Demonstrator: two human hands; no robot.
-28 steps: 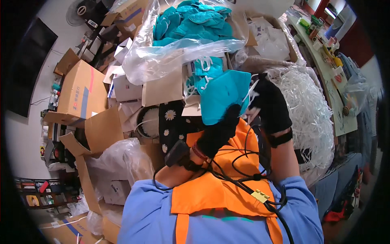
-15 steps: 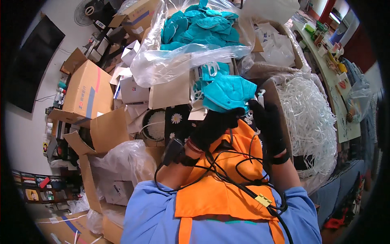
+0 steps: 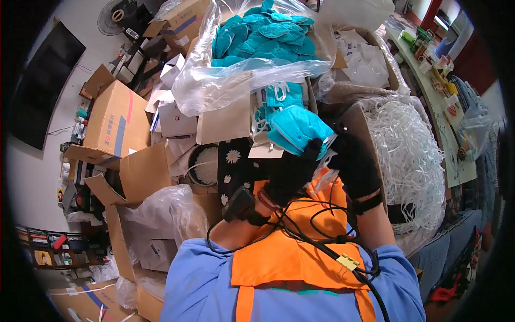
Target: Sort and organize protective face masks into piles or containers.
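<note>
In front of my chest a teal face mask is held up, tilted and partly folded. My left hand, in a black glove, grips its lower edge with the thumb pressed on the teal cloth. My right hand, also gloved in black, is closed at the mask's right edge. White straps hang between the two hands. Just beyond, more teal masks with white loops lie in a small open box. My right fingertips are partly hidden.
A plastic-lined box heaped with teal masks stands at the back. To the right, a carton overflows with white straps. Cartons stand at left, and a bucket of white bits sits nearer. Black cables cross my orange apron.
The mask has tilted and folded, its right side drawn down toward me. My right hand has moved down and closed in on its edge, and white straps now show between my hands.
</note>
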